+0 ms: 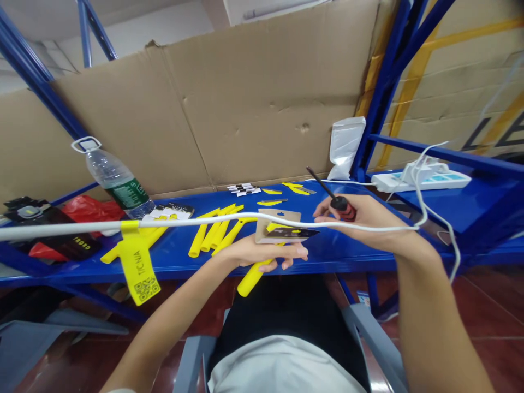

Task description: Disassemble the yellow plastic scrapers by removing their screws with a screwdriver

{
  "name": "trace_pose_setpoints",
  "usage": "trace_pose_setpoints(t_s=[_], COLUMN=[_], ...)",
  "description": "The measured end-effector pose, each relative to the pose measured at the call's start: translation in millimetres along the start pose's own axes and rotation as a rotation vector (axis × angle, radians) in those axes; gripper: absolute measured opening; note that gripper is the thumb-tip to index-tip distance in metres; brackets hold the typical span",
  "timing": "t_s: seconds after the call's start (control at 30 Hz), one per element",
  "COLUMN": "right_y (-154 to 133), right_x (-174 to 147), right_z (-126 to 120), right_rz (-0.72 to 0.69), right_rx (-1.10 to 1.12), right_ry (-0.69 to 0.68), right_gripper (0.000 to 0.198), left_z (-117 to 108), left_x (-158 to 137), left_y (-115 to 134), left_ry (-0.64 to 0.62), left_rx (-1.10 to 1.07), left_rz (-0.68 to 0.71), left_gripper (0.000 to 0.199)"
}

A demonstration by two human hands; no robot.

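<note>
My left hand point(266, 254) is closed round a yellow tube-shaped handle point(250, 281), whose thick end sticks out below the fingers. Just above that hand sits a small cardboard box point(272, 215) with a yellow piece and a dark printed card at its front; whether the hand touches it I cannot tell. In my right hand point(368, 218) is a screwdriver point(344, 207) with a red and black grip, its dark shaft tilted up to the left. More yellow handles point(210, 234) lie left of the box. Behind it lie small yellow pieces with blades point(272, 202).
A white cable point(196, 221) with a yellow tag point(138, 265) crosses in front of the blue table point(327, 254). At left stand a water bottle point(118, 183) and a black bag point(69, 240). A power strip point(426, 180) lies right, near a white pouch point(346, 144). Cardboard point(266, 109) walls the back.
</note>
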State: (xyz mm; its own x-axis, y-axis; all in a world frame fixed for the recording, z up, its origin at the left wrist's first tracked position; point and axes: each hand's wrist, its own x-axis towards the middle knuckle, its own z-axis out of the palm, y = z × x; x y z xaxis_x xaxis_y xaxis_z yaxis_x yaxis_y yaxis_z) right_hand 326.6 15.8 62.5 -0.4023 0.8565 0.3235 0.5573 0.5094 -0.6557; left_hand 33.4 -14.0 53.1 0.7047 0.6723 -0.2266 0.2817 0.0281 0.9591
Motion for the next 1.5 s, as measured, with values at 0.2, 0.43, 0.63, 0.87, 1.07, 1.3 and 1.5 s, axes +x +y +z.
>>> trace_pose_setpoints(t_s=[0.2, 0.43, 0.63, 0.87, 1.07, 1.3, 1.5], right_y=[-34.0, -30.0, -35.5, -32.2, -34.7, -36.1, -32.5], right_x=[-0.2, 7.9, 5.9, 5.6, 4.5, 3.1, 4.7], right_z=[15.3, 28.3, 38.2, 36.7, 37.0, 40.1, 38.5], right_rz=[-0.103, -0.222, -0.205, -0.229, -0.231, -0.199, -0.206], right_rx=[0.079, 0.079, 0.164, 0.27, 0.433, 0.589, 0.6], right_ry=[-0.116, -0.104, -0.174, -0.078, 0.043, -0.028, -0.108], right_gripper=[0.034, 0.032, 0.024, 0.029, 0.046, 0.054, 0.052], left_z=[1.8, 5.0, 9.1, -5.5, -17.4, -26.6, -21.7], left_x=[0.9, -1.4, -5.3, -14.4, -13.1, 0.5, 3.7], left_y=[0.4, 4.9, 7.4, -10.7, -16.7, -45.8, -45.9], left_ry=[0.028, -0.037, 0.047, 0.246, 0.149, 0.174, -0.04], left_rx=[0.075, 0.15, 0.221, 0.077, -0.071, -0.118, -0.227], left_rz=[-0.002, -0.016, -0.058, 0.308, 0.446, 0.244, 0.257], left_gripper=[0.052, 0.056, 0.059, 0.1, 0.106, 0.08, 0.096])
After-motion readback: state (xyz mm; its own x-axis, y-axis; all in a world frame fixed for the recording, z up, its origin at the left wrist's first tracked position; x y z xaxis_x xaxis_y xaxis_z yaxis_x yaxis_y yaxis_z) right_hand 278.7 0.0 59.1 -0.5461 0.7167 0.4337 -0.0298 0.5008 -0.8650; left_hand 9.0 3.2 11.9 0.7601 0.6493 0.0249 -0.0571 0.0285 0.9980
